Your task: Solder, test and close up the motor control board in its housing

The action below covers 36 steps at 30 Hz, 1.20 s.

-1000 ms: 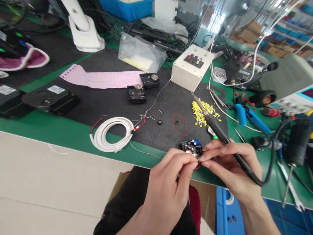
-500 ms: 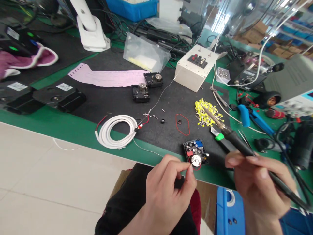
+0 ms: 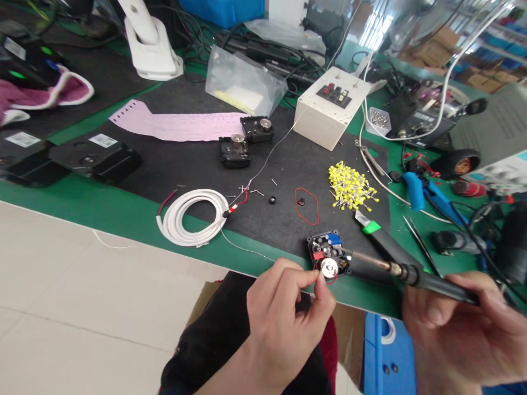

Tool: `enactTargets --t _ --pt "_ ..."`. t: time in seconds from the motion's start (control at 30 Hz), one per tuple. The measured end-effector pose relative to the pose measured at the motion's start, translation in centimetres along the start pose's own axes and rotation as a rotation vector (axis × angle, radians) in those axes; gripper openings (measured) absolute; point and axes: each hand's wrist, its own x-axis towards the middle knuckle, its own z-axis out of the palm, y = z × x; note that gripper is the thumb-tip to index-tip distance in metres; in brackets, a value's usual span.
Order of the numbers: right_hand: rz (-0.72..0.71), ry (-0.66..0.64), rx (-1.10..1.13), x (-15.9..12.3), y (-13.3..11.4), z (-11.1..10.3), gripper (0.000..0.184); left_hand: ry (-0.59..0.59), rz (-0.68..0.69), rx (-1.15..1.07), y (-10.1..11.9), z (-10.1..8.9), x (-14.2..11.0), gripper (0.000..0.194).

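Note:
At the table's front edge lies a small black housing [image 3: 329, 240] with a circuit board, a blue part and a round silver motor [image 3: 329, 267]. My left hand [image 3: 284, 307] is closed in a pinch, its fingertips against the motor's near left edge. A thin silvery solder wire [image 3: 247, 249] runs across the mat into this hand; its end is hidden by the fingers. My right hand [image 3: 461, 329] grips a soldering iron [image 3: 428, 281] by its black handle. The iron points left, with its tip at the housing's right edge. Thin red wire loops beside the motor.
Yellow-headed parts [image 3: 352, 186] lie piled behind a green-and-black utility knife [image 3: 382, 238]. Tweezers [image 3: 422, 244] lie farther right. A coiled white cable [image 3: 193, 219] sits left. Two black housings [image 3: 234, 152] rest near pink paper [image 3: 173, 126]. A beige switch box [image 3: 325, 115] stands behind.
My right hand has lowered the soldering iron from above the yellow parts to the housing's right edge. My left hand stays pinched at the motor, almost unmoved.

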Motion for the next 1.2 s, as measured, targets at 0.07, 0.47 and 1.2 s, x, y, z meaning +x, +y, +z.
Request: enactTargets --t 0.07,0.47,1.2 --pt "0.014 -0.023 -0.006 0.0 -0.1 0.2 0.034 0.004 0.015 0.006 0.0 0.1 0.0 0.019" --pt "0.000 -0.087 -0.025 0.1 0.1 0.7 0.034 0.020 0.046 0.003 -0.2 0.2 0.0 0.021" --pt "0.023 -0.055 -0.053 0.0 -0.2 1.2 0.028 0.024 0.039 0.014 -0.3 0.3 -0.1 0.019"
